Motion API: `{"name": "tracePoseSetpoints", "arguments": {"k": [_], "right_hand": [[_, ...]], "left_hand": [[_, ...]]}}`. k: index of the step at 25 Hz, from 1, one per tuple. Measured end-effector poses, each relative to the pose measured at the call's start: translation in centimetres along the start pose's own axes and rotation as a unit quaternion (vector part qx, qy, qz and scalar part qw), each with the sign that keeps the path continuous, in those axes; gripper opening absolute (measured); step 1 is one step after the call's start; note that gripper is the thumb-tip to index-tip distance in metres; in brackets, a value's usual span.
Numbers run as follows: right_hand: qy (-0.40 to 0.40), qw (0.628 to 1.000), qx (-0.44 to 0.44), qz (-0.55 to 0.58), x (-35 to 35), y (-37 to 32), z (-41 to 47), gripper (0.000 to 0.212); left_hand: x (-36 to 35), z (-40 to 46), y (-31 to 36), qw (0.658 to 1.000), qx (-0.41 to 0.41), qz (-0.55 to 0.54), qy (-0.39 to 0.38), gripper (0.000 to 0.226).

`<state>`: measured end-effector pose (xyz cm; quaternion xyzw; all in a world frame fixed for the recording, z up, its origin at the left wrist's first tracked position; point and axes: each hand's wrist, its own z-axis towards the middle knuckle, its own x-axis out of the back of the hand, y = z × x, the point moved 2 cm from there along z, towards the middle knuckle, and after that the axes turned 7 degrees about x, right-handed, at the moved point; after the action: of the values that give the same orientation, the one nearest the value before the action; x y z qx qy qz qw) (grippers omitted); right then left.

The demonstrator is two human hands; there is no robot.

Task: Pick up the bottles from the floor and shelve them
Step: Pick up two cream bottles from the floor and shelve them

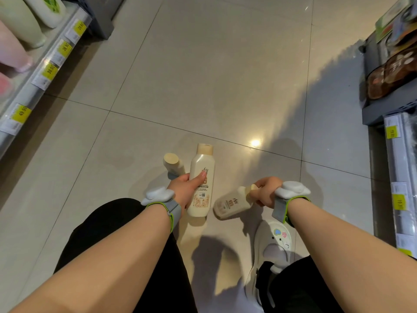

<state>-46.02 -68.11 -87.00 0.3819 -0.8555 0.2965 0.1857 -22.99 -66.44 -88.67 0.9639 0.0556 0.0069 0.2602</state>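
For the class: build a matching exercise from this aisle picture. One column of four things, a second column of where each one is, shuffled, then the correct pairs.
Things
1. tall cream bottle
2. small cream bottle
3. third bottle
4. yellow price tags

Places
A. on the shelf edge
B. gripped by the right hand
C. on the floor beyond the left hand
D. gripped by the left hand

Pairs: 1-D, 2-B, 3-C, 4-A

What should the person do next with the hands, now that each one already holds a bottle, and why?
Probably lift both bottles and turn to the shelf on the left. The left hand grips the tall bottle and the right hand holds the smaller bottle by its cap end, so neither can take the third bottle beside the left hand.
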Motion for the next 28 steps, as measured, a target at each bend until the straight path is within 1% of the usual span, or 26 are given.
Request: {"name": "tracePoseSetpoints", "arguments": {"k": [2,3,5,8,11,13,15,17,20,21,23,25,28], "right_hand": [[-0.029,0.999,0.011,0.008,-0.7,-0.7,0.0,0.026],[-0.016,0.999,0.036,-0.007,-1.1,-1.2,-0.2,0.027],[0.025,0.991,0.100,-0.090,-1.8,-2.5,-1.2,0.027],[0.044,0.968,0.156,-0.189,-3.2,-3.9,-1.5,0.037],[0.035,0.962,0.158,-0.219,-4.8,-3.8,-0.4,0.043],[0.040,0.964,0.163,-0.204,-5.3,-3.3,0.0,0.044],[0.065,0.974,0.165,-0.144,-5.6,-2.8,0.3,0.047],[0.081,0.983,0.137,-0.089,-5.9,-1.8,0.8,0.062],[0.048,0.997,0.020,-0.064,-6.4,0.3,2.3,0.095],[0.027,0.998,-0.005,-0.061,-6.5,0.8,2.9,0.101],[-0.018,0.999,-0.022,-0.043,-6.6,1.1,3.8,0.110],[-0.035,0.999,-0.007,-0.012,-6.6,0.9,4.7,0.113],[-0.044,0.999,0.025,0.006,-7.7,0.8,5.6,0.099]], "left_hand": [[0.3,0.3,0.0,1.000,-0.001,-0.008,0.005,0.024],[0.4,0.4,0.0,1.000,-0.002,-0.011,0.009,0.026],[0.6,0.7,-0.1,1.000,-0.003,-0.013,0.017,0.027],[1.0,1.2,-0.3,1.000,-0.002,-0.009,0.024,0.028],[1.5,1.9,-0.5,1.000,0.000,0.002,0.030,0.035],[1.6,2.4,-0.7,1.000,0.001,0.004,0.031,0.033],[1.6,2.7,-0.8,1.000,0.003,0.006,0.030,0.030],[1.5,2.9,-0.9,1.000,0.007,0.009,0.027,0.031],[1.1,3.0,-1.2,0.999,0.010,0.028,0.029,0.030],[1.1,3.0,-1.2,0.999,0.009,0.029,0.029,0.028],[1.1,2.9,-1.2,0.999,0.009,0.031,0.026,0.024],[1.2,2.9,-1.3,0.999,0.007,0.034,0.023,0.023],[1.4,2.8,-1.3,1.000,0.007,0.018,0.022,0.020]]}}
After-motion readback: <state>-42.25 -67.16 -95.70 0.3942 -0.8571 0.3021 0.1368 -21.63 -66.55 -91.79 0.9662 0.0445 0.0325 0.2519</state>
